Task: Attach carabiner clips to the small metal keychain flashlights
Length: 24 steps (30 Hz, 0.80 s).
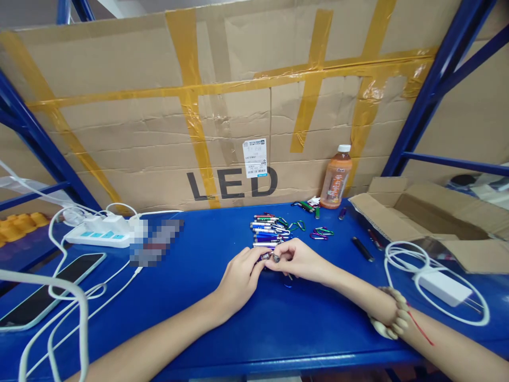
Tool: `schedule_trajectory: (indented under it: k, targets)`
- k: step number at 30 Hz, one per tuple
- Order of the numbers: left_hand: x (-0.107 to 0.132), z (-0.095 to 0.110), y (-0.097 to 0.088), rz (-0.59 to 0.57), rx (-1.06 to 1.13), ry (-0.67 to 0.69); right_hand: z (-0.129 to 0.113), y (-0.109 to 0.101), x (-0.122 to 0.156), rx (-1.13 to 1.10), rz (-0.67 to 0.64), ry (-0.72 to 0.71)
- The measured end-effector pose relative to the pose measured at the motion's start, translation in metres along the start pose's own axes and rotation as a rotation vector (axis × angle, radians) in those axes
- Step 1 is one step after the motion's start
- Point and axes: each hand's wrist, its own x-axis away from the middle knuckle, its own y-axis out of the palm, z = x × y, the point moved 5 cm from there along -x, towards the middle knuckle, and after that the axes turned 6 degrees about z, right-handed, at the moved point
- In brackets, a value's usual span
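Metal piece, pinched by left hand and right hand, seems unfinished, with tubes lined up (some carabiners loose) toward the tabletop's back edge.

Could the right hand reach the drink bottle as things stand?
Probably yes: only small, low items like the clips seem to lie between the right hand and the bottle, though that hand is holding a small piece.

Small metallic cylinder, held at lower center of frame, slim multicolored tubes lying side by side just above
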Motion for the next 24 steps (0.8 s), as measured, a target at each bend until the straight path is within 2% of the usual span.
schedule_trajectory:
  k: [8,19,24]
  targets:
    - [-0.001,-0.007,0.003,-0.036,-0.059,-0.117,0.010,-0.008,-0.005,0.141,0.033,0.015]
    - [-0.001,-0.009,0.002,-0.062,-0.032,-0.208,0.014,-0.022,-0.013,-0.016,0.101,0.066]
    - [-0.001,-0.006,0.000,-0.047,0.033,-0.171,0.015,-0.031,-0.014,-0.037,0.131,0.082]
